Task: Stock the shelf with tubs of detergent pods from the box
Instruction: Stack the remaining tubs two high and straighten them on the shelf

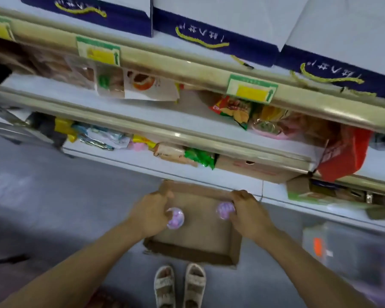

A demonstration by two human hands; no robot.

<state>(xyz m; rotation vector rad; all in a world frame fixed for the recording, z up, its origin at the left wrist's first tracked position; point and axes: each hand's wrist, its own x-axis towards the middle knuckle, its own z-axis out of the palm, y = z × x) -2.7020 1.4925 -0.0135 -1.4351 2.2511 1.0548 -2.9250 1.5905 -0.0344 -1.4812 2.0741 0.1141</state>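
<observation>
An open brown cardboard box (206,235) lies on the floor in front of the shelving, by my feet. My left hand (150,213) grips a small clear tub of purple pods (175,218) over the box's left side. Over the right side, my right hand (246,211) grips a second purple pod tub (225,209). Both hands hover above the box interior, which looks bare around the tubs. The lowest shelf (209,174) runs just beyond the box.
Shelves above hold snack packets (233,110), a red bag (345,152), a cardboard carton (253,167) and blue-and-white boxes (213,34) on top. Price tags (252,88) hang on shelf rails. Grey floor (53,207) lies left; my sandalled feet (180,285) stand near the box.
</observation>
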